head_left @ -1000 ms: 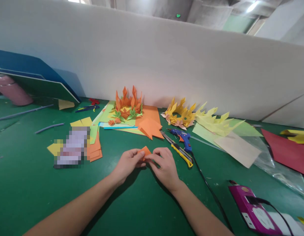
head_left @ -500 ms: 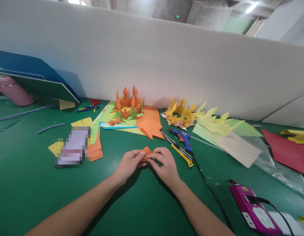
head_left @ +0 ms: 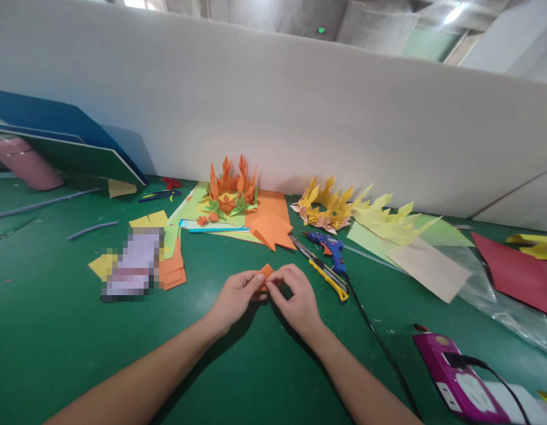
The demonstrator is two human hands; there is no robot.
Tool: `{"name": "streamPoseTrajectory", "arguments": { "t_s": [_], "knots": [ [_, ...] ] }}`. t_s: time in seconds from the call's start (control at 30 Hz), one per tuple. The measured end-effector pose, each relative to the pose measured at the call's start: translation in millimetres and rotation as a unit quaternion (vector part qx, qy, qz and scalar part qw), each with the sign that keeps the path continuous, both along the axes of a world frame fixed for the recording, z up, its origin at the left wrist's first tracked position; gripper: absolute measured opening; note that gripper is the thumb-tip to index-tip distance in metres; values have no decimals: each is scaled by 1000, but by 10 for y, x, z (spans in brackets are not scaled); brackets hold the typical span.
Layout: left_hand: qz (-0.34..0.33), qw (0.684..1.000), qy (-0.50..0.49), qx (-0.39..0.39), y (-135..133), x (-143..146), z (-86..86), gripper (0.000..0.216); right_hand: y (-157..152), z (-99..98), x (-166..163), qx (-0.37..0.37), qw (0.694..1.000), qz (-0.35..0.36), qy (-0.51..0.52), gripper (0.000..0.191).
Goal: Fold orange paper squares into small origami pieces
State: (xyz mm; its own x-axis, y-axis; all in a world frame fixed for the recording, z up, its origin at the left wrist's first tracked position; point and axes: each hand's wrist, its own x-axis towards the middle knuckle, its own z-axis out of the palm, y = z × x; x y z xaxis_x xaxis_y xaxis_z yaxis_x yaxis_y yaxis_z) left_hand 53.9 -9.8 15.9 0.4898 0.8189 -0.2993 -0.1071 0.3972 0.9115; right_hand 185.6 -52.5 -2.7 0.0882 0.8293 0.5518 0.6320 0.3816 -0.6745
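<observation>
My left hand (head_left: 233, 298) and my right hand (head_left: 295, 298) meet over the green table (head_left: 56, 330), both pinching a small folded orange paper piece (head_left: 266, 271). Only its upper corner shows above the fingertips; the rest is hidden between the fingers. Just beyond the hands lies a larger folded orange paper shape (head_left: 271, 229). A yellow utility knife (head_left: 327, 277) and a blue glue gun (head_left: 329, 245) lie right of my right hand.
An orange-and-green paper flower model (head_left: 231, 192) and a yellow paper wreath (head_left: 326, 206) stand by the white partition. Stacked orange and yellow sheets (head_left: 169, 260) lie at the left, red paper (head_left: 517, 274) at the right, a purple power strip (head_left: 455, 378) with black cord near right.
The fingertips of both hands have closed in tighter on the orange piece, covering more of it. Hands stay in the same spot.
</observation>
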Motion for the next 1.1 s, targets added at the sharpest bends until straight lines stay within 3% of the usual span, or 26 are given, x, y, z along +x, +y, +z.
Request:
{"name": "streamPoseTrajectory", "arguments": {
  "t_s": [0.37, 0.5, 0.7, 1.1],
  "knots": [
    [-1, 1000, -7, -9, -9, 13, -4, 44, 11, -48, 7, -17, 998, -18, 56, 5],
    [-7, 1000, -3, -13, -24, 15, 17, 38, 28, -84, 24, -27, 993, -40, 109, 13],
    [-20, 1000, 13, 18, -30, 15, 12, 33, 49, -113, 23, -72, 983, 12, 168, 14],
    [19, 999, 31, 28, -44, 30, 30, 28, 38, -113, -22, -84, 973, 37, 211, 18]
  ]
}}
